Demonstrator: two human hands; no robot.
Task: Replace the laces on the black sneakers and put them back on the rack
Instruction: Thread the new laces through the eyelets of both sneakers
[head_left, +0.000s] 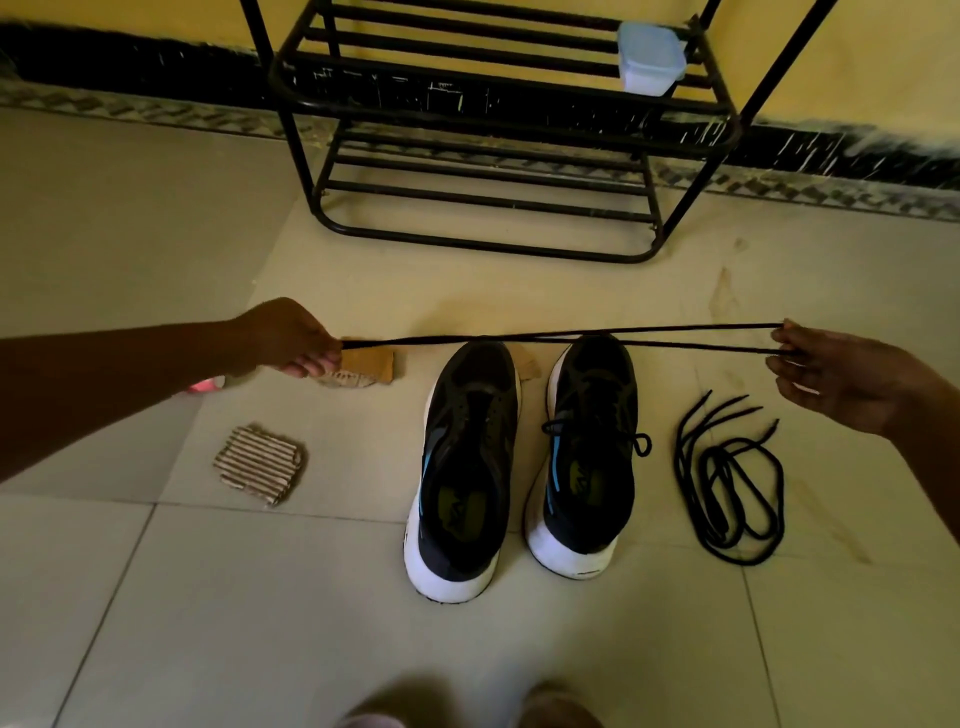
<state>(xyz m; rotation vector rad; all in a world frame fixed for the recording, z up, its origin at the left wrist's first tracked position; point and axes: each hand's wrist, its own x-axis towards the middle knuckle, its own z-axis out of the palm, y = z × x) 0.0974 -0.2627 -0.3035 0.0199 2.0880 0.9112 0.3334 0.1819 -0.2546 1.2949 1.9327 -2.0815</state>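
A pair of black sneakers with white soles stands on the tiled floor (156, 597), toes pointing toward the black metal rack (483, 130) against the yellow wall. The left sneaker (465, 467) has empty eyelets and no lace. The right sneaker (587, 452), just beside it, carries a lace tied in a small bow (636, 441) near its tongue.

Above the toes of both sneakers, a black lace (561, 338) is doubled and stretched taut, its two strands running nearly side by side. The left hand (288, 338), out past the left sneaker, has its fingers closed together around one end of the lace. The right hand (841, 379), out past the right sneaker, holds the other end, where the strands separate slightly; the fingertips pinch them while the rest of the fingers stay loosely curled.

On the floor to the right of the right sneaker lies a coil of black laces (732, 483), its loose tips fanned toward the right hand. Left of the left sneaker rests a torn piece of corrugated cardboard (260, 465), and another cardboard scrap (363, 366) lies just under the left hand. On the rack's shelf, toward its right end, sits a pale lidded plastic container (649, 57). The rack's lower tier shows only bare bars.
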